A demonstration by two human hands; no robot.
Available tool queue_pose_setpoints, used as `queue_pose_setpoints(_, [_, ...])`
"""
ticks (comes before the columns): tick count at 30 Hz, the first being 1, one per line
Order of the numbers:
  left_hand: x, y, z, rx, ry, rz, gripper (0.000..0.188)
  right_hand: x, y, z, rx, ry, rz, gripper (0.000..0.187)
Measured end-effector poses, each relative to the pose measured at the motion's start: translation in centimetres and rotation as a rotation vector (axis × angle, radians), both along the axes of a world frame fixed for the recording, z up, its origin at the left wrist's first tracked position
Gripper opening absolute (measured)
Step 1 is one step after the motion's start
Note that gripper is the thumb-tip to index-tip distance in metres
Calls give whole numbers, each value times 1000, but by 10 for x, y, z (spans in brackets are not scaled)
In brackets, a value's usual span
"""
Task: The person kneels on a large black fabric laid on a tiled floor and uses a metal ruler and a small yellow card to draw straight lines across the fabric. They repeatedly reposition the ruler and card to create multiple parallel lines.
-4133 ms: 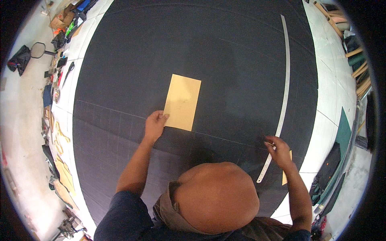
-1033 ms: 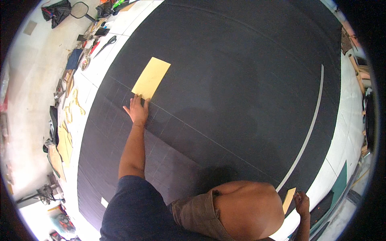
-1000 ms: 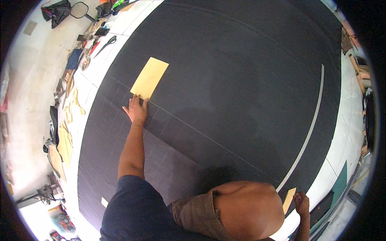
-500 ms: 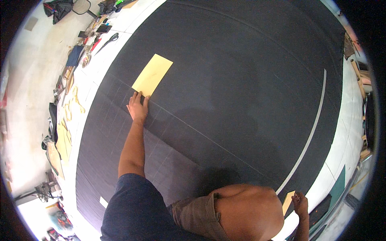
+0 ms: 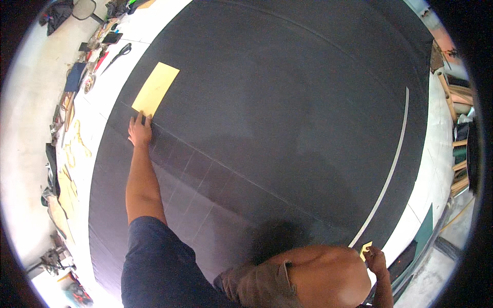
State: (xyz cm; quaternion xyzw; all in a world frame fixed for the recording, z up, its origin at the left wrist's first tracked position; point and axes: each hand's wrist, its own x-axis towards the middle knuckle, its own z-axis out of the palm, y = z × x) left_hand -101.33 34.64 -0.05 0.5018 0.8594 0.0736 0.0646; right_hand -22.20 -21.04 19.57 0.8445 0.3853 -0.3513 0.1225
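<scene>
Black scissors (image 5: 124,50) at left, brown tubes (image 5: 447,96) right

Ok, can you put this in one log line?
left hand: touching yellow card, near edge | right hand: at smaller yellow piece, grip unclear | long pale strip: lying on black cloth

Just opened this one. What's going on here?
A person is working over a large dark cloth marked with pale lines. The left hand rests its fingertips at the near edge of a yellow card lying on the cloth. The right hand is at a smaller yellow piece; its grip is unclear. A long thin ruler lies on the cloth's right side.
</scene>
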Motion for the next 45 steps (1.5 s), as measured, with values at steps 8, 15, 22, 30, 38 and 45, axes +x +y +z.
queue_pose_setpoints(8, [-13,12,-1,-48,-3,39,64,-17,-1,5,66,64,-51,31])
queue_pose_setpoints(15, [-53,32,-19,-85,110,-230,63,28,-40,-45,-90,-142,159,47])
queue_pose_setpoints(22, [28,15,4,-440,256,-261,76,22,60,-43,514,-193,-294,41])
queue_pose_setpoints(30, [182,-146,45,-273,185,-386,77,-73,33,-129,641,-441,-658,46])
queue_pose_setpoints(38, [356,-109,92,-1,-203,-1043,61,-28,-52,-143,746,-477,-1030,41])
queue_pose_setpoints(45, [688,-139,136,-170,-265,-1676,68,2,-116,-133,605,-568,-678,60])
